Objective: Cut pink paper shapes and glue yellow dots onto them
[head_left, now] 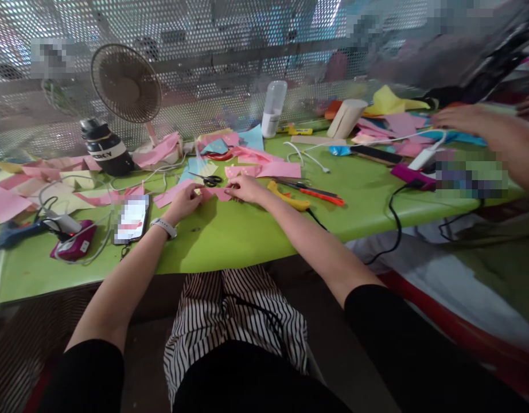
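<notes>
A small strip of pink paper (216,194) stretches between my two hands, low over the green tabletop. My left hand (186,201) has its fingers closed at the strip's left end. At the other end my right hand (246,189) pinches the paper, its fingertips partly hidden. Just beyond the strip lie small black scissors (211,180). More pink paper (279,168) rests behind my right hand. A yellow-handled tool (289,197) and a red-handled tool (322,195) lie by my right forearm.
A phone (132,219) and a purple power strip (75,241) lie left of my left wrist. Behind stand a fan (127,86), a black bottle (105,148) and a clear bottle (273,109). At right, a co-worker's arm (492,135) reaches over coloured papers.
</notes>
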`<state>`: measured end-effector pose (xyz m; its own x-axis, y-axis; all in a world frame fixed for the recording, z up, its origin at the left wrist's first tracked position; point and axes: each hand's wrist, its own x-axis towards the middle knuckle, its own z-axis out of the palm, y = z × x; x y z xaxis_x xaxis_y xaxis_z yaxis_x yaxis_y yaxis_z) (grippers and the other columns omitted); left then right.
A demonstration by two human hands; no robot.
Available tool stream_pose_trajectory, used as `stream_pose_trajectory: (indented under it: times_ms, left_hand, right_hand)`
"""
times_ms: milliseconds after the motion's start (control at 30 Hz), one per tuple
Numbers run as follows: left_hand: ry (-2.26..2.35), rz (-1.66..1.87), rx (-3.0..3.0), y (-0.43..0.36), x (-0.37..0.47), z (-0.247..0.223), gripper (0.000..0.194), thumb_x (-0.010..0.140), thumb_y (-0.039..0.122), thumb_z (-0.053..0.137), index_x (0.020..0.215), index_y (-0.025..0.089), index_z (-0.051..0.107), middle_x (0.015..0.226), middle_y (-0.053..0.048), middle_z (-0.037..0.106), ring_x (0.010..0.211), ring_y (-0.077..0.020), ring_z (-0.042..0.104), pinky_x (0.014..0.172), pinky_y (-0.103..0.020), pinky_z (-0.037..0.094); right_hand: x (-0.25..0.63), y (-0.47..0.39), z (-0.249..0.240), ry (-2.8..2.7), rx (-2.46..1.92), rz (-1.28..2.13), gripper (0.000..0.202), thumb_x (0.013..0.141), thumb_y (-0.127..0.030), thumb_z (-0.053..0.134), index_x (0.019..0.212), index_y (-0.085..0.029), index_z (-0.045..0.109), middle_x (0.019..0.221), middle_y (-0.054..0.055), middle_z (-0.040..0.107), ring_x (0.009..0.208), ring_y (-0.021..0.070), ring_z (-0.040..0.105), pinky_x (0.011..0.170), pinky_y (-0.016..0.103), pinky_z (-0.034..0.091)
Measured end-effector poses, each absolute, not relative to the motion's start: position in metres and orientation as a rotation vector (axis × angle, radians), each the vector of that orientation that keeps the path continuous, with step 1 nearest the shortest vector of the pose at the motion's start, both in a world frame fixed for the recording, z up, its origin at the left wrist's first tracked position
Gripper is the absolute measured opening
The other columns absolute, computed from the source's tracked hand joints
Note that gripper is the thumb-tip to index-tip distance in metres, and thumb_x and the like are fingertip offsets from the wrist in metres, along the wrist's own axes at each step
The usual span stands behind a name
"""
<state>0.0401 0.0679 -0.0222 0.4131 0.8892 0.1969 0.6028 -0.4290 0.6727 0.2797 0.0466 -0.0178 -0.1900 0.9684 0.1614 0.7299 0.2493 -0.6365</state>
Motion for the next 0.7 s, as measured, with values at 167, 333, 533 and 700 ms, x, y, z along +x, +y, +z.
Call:
stream_pose_trajectory:
  times_ms: [167,333,533,700]
  left_hand:
    - [1.237,0.880,2.044,0.068,0.039,-0.023,0.039,0.083,0.019,0.065,0.122,0.015,0.064,0.064,0.003,0.060,0.056,-0.0131,0.055,0.054,-0.024,0.041]
    - [1.150,1.525,1.644,0.072,0.031,-0.012,0.019,0.088,0.022,0.062,0.106,0.018,0.064,0.063,0.004,0.059,0.057,-0.0105,0.060,0.059,-0.022,0.049]
    - [1.194,1.876,1.429,0.073,0.016,0.002,0.009,0.092,0.015,0.055,0.092,0.020,0.063,0.057,0.006,0.052,0.050,-0.0077,0.054,0.052,-0.017,0.045]
    - [1.187,1.881,1.459,0.072,0.012,0.001,0.007,0.091,0.015,0.058,0.091,0.020,0.063,0.057,0.006,0.052,0.049,-0.0073,0.054,0.051,-0.016,0.044]
  right_hand:
    - [0.279,0.053,-0.016,-1.921,-1.531,0.369,0.035,0.088,-0.025,0.072,0.121,-0.015,0.072,0.096,0.009,0.079,0.092,0.0228,0.072,0.082,0.031,0.052]
    - [0.289,0.049,-0.007,-1.553,-1.387,0.197,0.034,0.097,-0.033,0.058,0.123,-0.013,0.069,0.091,0.006,0.076,0.084,0.0194,0.070,0.081,0.029,0.052]
    - [0.295,0.040,-0.001,-1.478,-1.233,0.148,0.042,0.101,-0.047,0.044,0.110,-0.016,0.072,0.095,0.008,0.073,0.085,0.0188,0.067,0.074,0.028,0.050]
    - [0.295,0.038,-0.007,-1.535,-1.203,0.138,0.044,0.101,-0.049,0.044,0.108,-0.015,0.072,0.087,0.007,0.072,0.082,0.0192,0.067,0.073,0.028,0.049]
